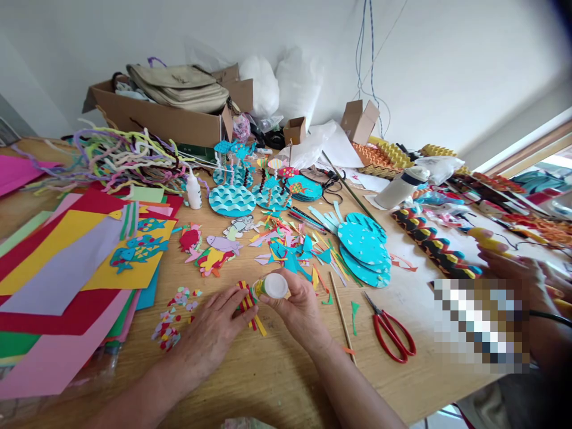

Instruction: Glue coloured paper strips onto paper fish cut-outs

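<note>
In the head view, my left hand reaches over a small paper piece with red and yellow strips, its thumb and fingers pressing it on the table. Two strip ends stick out toward me. My right hand is closed round a glue stick with a white round end and a yellow-green label. The stick is tilted against the striped paper; where its tip meets the paper is hidden. Left of my left hand lie small paper dots. Scissors with red handles and a thin wooden stick lie to the right.
Coloured paper sheets are stacked at left. Paper fish, paper scraps and blue ovals lie ahead. A white glue bottle stands near the pipe cleaners. A co-worker's hands are at right.
</note>
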`<state>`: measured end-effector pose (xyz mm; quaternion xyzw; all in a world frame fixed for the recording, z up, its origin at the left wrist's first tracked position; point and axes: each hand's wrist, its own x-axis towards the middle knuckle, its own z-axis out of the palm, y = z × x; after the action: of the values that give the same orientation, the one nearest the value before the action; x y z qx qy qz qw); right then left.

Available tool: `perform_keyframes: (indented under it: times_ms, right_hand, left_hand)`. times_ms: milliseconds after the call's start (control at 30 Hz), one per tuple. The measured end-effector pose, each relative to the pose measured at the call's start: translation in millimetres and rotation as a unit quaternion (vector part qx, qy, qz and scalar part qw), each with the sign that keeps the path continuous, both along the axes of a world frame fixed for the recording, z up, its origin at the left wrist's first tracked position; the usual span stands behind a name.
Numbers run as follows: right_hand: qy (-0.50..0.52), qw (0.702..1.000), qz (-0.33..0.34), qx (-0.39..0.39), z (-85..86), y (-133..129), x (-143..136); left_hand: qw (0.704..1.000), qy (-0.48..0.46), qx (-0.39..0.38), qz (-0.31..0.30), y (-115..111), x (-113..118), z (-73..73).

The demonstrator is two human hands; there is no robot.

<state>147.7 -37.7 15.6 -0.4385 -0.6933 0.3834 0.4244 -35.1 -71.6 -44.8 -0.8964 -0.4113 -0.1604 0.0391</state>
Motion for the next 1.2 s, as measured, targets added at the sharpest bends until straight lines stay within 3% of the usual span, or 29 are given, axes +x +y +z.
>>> perform_keyframes:
  times_ms: [333, 467, 633, 867, 1067, 1200]
  right_hand:
    - [-0.035, 0.999, -0.002, 0.036, 3.4, 0.4, -1.7]
    - [-0.051, 0.998, -0.029, 0.010, 1.9, 1.8, -1.6]
    - [0.077, 0.994, -0.062, -0.055, 0.9, 3.9, -1.6]
    - [0.181, 0.974, -0.112, -0.071, 0.2, 6.5, 0.6]
    - [0.038, 0.998, -0.049, -0.027, 0.7, 2.4, 3.2]
    - [-0.062, 0.997, -0.040, 0.024, 4.4, 0.6, 1.9]
  left_hand:
    - [1.000, 0.003, 0.005, -0.008, 1.1, 1.0, 5.3]
    - [1.000, 0.012, -0.014, -0.010, 0.6, 1.7, 8.7]
    - [0.999, 0.023, -0.032, 0.007, -1.0, 2.7, 9.5]
    - [0.999, 0.025, -0.033, -0.003, -0.6, 1.3, 8.6]
    - [1.000, 0.013, -0.020, 0.002, 0.0, 1.0, 4.8]
    - [1.000, 0.005, -0.007, -0.006, 0.3, 2.0, 4.6]
